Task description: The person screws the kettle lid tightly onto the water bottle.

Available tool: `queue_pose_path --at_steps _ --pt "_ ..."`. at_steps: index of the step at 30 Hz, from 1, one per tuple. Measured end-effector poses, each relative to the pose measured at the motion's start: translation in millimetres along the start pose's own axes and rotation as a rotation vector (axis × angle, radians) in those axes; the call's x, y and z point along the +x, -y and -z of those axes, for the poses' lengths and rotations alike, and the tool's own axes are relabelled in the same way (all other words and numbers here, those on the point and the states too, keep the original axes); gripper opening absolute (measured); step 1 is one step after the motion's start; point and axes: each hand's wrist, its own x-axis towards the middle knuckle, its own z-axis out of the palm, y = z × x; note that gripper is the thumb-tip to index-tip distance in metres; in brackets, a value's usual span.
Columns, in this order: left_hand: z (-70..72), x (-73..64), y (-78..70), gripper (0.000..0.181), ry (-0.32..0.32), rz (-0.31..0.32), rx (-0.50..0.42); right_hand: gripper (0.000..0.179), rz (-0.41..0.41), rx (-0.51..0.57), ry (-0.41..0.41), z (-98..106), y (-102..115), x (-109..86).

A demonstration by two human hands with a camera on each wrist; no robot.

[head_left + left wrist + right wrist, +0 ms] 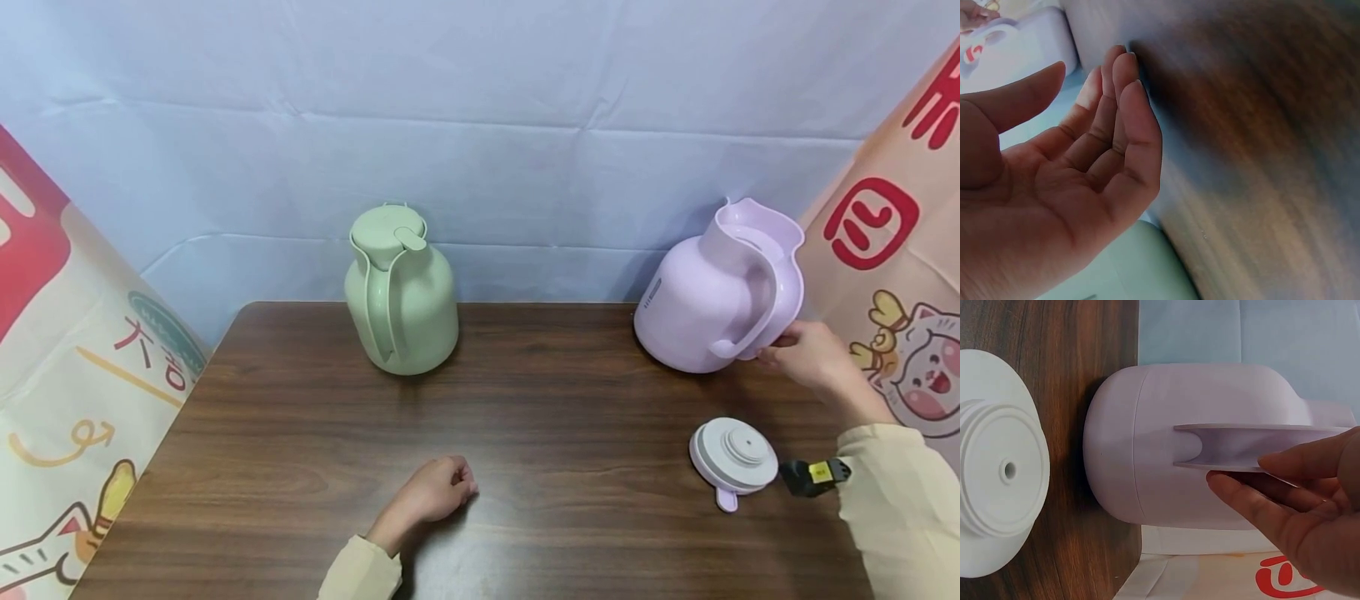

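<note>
A lilac thermos jug [686, 308] stands at the back right of the table, its top uncovered. My right hand [813, 358] is at the lower part of its handle [1235, 447]; in the right wrist view the thumb and forefinger pinch the handle's edge. In front of the jug a round lid [738, 454] lies with its white stepped underside up and a lilac tab toward me. My left hand [435, 492] rests near the table's front middle, fingers loosely curled, palm bare in the left wrist view. Further back stands a green thermos jug [412, 308] with its lid on.
The brown wooden table [525, 417] reaches back to a pale blue cloth backdrop [480, 167]. Printed sheets hang at the left [82, 375] and right [885, 275] sides. A small black device with a yellow label [817, 477] is at the right sleeve.
</note>
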Motion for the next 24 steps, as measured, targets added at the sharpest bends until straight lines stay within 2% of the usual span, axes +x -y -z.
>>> queue_pose_path --at_steps 9,24 --pt "2.1 -0.2 -4.8 0.01 -0.022 -0.002 0.0 0.03 0.024 0.013 -0.006 -3.2 2.4 -1.3" --pt "4.8 2.2 -7.6 0.009 -0.05 -0.045 -0.005 0.023 0.06 0.005 -0.046 -7.4 10.9 0.3"
